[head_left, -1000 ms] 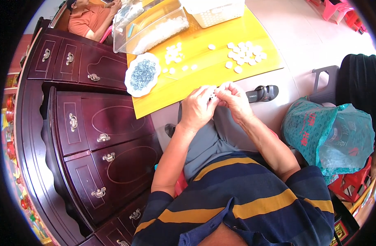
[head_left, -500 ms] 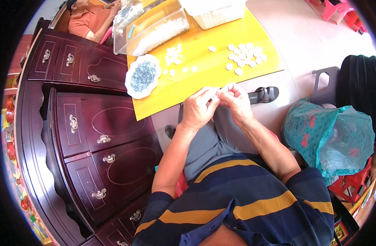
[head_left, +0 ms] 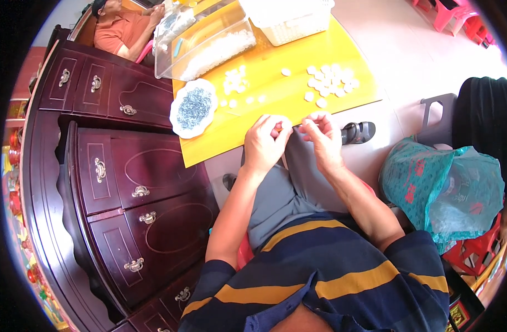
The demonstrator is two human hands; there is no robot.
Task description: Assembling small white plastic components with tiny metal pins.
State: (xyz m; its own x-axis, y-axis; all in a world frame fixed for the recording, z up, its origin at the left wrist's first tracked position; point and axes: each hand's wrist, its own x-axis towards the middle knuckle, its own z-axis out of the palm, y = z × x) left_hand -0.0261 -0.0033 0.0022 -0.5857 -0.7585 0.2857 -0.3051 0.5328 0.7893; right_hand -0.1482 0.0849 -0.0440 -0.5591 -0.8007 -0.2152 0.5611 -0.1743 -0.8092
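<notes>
Both my hands are over my lap at the near edge of the yellow table (head_left: 231, 135). The fingers of my left hand (head_left: 267, 143) are curled in a pinch; what they hold is too small to make out. A short gap away, my right hand (head_left: 326, 141) has thumb and index finger together, any object between them hidden. On the tabletop beyond lie several white round pieces (head_left: 321, 103), with a cluster of smaller white pieces (head_left: 235, 82) to the left. A scalloped white bowl (head_left: 178, 125) full of small dark metallic bits (head_left: 195, 108) stands at the table's left edge.
A clear plastic bin (head_left: 164, 69) with white pieces and a white basket (head_left: 295, 32) stand on the far side. Dark wooden drawers (head_left: 148, 160) border the left. A green plastic bag (head_left: 411, 182) and grey stool (head_left: 438, 116) are right. Another person (head_left: 118, 33) sits far left.
My hands, whose fingertips met before, have drawn apart, the right one moving slightly right. The view has shifted a little.
</notes>
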